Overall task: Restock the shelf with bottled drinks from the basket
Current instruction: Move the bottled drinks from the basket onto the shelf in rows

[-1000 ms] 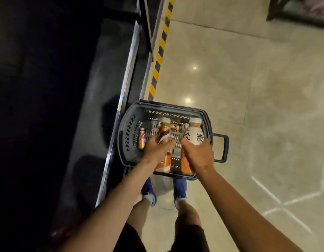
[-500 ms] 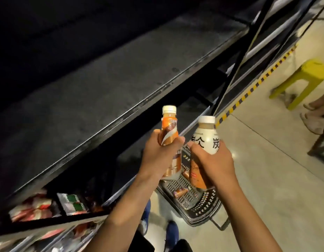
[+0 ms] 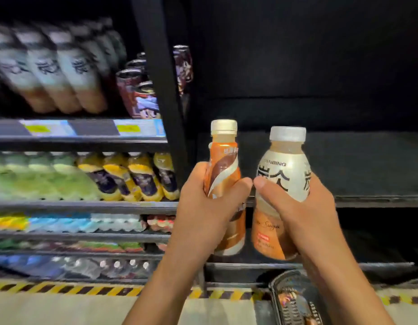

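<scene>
Nearest me, the basket point(image 3: 294, 301) sits low on the floor, below my right forearm; a moment ago I was looking down into it, and now my view has swung up to the shelving. My left hand point(image 3: 203, 207) is clenched around the orange-labelled bottle point(image 3: 223, 165), and my right hand point(image 3: 304, 214) grips the cream-labelled bottle point(image 3: 285, 167); both bottles stand upright, side by side, my thumbs almost touching. I judge the pick done and the placing about to begin. Just beyond the bottles lies the dark empty shelf point(image 3: 367, 165), bare and matte, the likely target. Left of that shelf, past the black upright post point(image 3: 161, 90), are stocked rows, blurred: yellow-capped bottles point(image 3: 133, 177) level with it, cream bottles point(image 3: 51, 73) and cans point(image 3: 140, 95) above. A yellow-and-black floor strip point(image 3: 86, 289) runs along the shelving's foot.
</scene>
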Demonstrator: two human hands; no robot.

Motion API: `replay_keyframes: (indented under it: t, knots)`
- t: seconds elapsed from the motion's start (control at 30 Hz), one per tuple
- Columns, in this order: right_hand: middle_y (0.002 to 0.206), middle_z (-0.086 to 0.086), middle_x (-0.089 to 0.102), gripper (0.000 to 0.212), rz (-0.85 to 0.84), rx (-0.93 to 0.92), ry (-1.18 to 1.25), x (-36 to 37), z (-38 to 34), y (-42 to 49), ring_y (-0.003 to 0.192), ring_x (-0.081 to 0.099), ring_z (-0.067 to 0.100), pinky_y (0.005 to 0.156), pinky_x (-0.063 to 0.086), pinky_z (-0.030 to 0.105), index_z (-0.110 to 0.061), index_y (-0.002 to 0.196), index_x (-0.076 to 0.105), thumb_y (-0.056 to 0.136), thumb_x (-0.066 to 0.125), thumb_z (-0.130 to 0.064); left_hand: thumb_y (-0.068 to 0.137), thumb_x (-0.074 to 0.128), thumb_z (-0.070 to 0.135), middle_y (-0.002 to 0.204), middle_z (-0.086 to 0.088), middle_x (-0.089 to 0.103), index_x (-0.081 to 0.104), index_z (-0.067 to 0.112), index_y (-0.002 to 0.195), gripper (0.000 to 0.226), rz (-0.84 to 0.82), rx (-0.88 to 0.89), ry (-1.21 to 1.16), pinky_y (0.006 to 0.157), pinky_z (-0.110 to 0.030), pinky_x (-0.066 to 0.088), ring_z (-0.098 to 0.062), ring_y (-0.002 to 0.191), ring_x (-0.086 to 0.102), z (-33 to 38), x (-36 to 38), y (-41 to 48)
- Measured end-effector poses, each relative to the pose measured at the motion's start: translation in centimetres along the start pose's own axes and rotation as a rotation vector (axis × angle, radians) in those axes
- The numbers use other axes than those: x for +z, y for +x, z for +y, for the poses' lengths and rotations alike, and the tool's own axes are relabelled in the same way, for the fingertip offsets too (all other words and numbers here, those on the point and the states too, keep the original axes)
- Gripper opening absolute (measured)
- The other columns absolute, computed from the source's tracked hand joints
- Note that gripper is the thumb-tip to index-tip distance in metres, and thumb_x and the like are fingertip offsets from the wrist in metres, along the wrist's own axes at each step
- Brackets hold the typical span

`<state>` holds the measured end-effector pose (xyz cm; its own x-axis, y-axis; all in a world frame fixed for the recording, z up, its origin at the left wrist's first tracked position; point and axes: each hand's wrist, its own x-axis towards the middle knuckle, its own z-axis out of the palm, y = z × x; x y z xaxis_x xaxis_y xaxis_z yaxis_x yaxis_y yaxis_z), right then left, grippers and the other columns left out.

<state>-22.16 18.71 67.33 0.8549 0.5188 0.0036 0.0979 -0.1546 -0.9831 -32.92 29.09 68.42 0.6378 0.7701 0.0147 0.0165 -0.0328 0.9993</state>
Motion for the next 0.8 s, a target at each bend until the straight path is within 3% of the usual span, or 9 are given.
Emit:
replay_keyframes:
  t: [0.07, 0.17, 0.3, 0.4, 0.47, 0.6, 0.7, 0.8]
  knots:
    - [0.089, -0.004, 0.075, 0.031, -0.092, -0.033, 0.029, 4.7, -1.8, -1.1, 0.081, 0.072, 0.012, 0.073, 0.058, 0.04, -0.025, 0.099, 0.066, 0.075, 0.082, -0.036, 0.079, 0.075, 0.032, 0.078, -0.003, 0.068, 0.061, 0.018, 0.093, 0.024, 0.084, 0.007, -0.01, 0.063, -0.023, 0.056, -0.017, 0.072, 0.068, 0.0, -5.0, -0.4]
    - [0.086, -0.002, 0.075, 0.039, -0.19, -0.052, 0.075, 12.3, -3.8, -3.3, 0.08, 0.073, 0.018, 0.075, 0.06, 0.047, -0.024, 0.096, 0.068, 0.066, 0.089, -0.038, 0.076, 0.079, 0.038, 0.075, 0.0, 0.067, 0.062, 0.02, 0.091, 0.03, 0.196, 0.02, -0.014, 0.064, -0.026, 0.055, -0.013, 0.069, 0.066, -0.1, -12.8, -1.1]
    - [0.083, -0.004, 0.076, 0.047, -0.292, -0.055, 0.137, 21.5, -6.1, -6.8, 0.073, 0.073, 0.014, 0.065, 0.057, 0.039, -0.026, 0.092, 0.071, 0.051, 0.079, -0.05, 0.075, 0.078, 0.036, 0.075, -0.005, 0.066, 0.062, 0.017, 0.092, 0.03, 0.296, 0.06, -0.008, 0.066, -0.032, 0.055, -0.022, 0.069, 0.065, 0.1, -22.8, -2.0]
    - [0.085, -0.004, 0.076, 0.046, -0.343, -0.093, 0.15, 27.6, -7.5, -8.7, 0.078, 0.073, 0.015, 0.072, 0.057, 0.041, -0.032, 0.093, 0.07, 0.052, 0.076, -0.053, 0.081, 0.078, 0.028, 0.069, 0.0, 0.063, 0.061, 0.013, 0.091, 0.026, 0.338, 0.073, 0.0, 0.063, -0.027, 0.053, -0.016, 0.063, 0.061, 0.3, -29.8, -2.1]
    - [0.086, -0.005, 0.075, 0.046, -0.356, -0.112, 0.152, 31.0, -8.4, -9.6, 0.081, 0.073, 0.016, 0.074, 0.058, 0.042, -0.029, 0.096, 0.069, 0.057, 0.078, -0.051, 0.078, 0.079, 0.035, 0.073, -0.003, 0.065, 0.06, 0.017, 0.093, 0.031, 0.35, 0.062, 0.025, 0.068, -0.032, 0.055, -0.021, 0.069, 0.065, 0.6, -33.8, -1.8]
    - [0.088, -0.006, 0.075, 0.032, -0.36, -0.152, 0.12, 36.7, -10.5, -10.4, 0.08, 0.072, 0.013, 0.078, 0.059, 0.045, -0.028, 0.098, 0.069, 0.071, 0.081, -0.04, 0.064, 0.075, 0.05, 0.081, 0.004, 0.069, 0.057, 0.03, 0.1, 0.045, 0.369, 0.024, 0.043, 0.075, -0.038, 0.058, -0.016, 0.077, 0.07, 1.4, -40.3, -0.3]
    - [0.088, -0.009, 0.075, 0.041, -0.328, -0.176, 0.08, 40.0, -12.2, -9.9, 0.081, 0.072, 0.011, 0.078, 0.059, 0.046, -0.03, 0.098, 0.068, 0.065, 0.08, -0.051, 0.073, 0.078, 0.045, 0.087, -0.003, 0.068, 0.057, 0.027, 0.099, 0.037, 0.348, 0.031, 0.03, 0.076, -0.041, 0.058, -0.022, 0.082, 0.07, 2.3, -43.3, 1.4]
    - [0.09, -0.014, 0.074, 0.05, -0.278, -0.196, 0.049, 42.4, -13.8, -8.4, 0.082, 0.071, 0.009, 0.079, 0.059, 0.046, -0.036, 0.099, 0.067, 0.056, 0.076, -0.062, 0.08, 0.076, 0.037, 0.084, 0.0, 0.065, 0.057, 0.022, 0.099, 0.031, 0.32, 0.058, -0.013, 0.067, -0.032, 0.055, -0.018, 0.079, 0.067, 2.9, -45.4, 4.0]
